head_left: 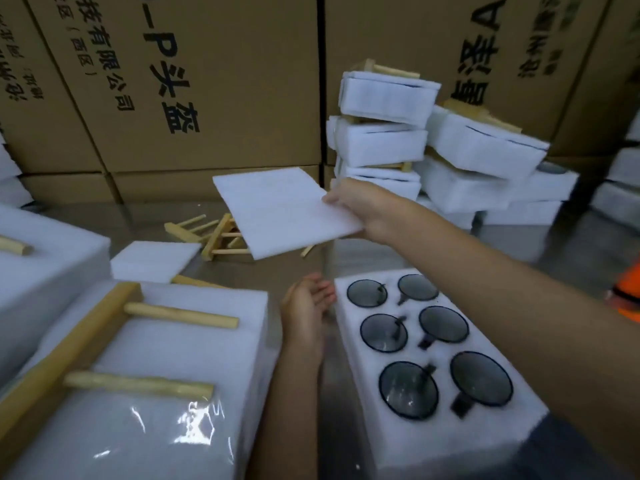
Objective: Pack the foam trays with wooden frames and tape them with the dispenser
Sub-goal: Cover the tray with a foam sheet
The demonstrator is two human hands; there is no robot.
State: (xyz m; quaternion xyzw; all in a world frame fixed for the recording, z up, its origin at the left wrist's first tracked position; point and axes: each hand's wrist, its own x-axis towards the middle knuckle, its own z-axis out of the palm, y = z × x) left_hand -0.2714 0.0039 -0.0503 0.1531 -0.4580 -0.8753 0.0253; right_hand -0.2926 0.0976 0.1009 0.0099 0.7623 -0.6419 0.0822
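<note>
Cartons (207, 81) walled the far side from ten to two o'clock, printed with dark characters. At one to two o'clock stood a leaning stack (433, 147) of taped foam packs, wooden pieces poking out between them. At seven o'clock lay a packed tray (180, 358) with a wooden frame (104, 344) resting on top and clear tape glinting across its near face. At five o'clock sat the open foam tray (363, 358), holding six round dark lenses (408, 389) in its wells, two per row. Your right hand (360, 209) reached out to twelve o'clock and held a thin foam sheet (280, 209) by its right edge, thumb on top and pinching; the fingers beneath were hidden. The sheet hung tilted above a loose heap of frames (214, 237) on the steel table (311, 265). A smaller foam pad (156, 259) lay at ten o'clock, just beside that heap. Your left hand (308, 306) hovered at centre, palm up, fingers loosely curled together and holding nothing, just beside the open tray's far left corner.
</note>
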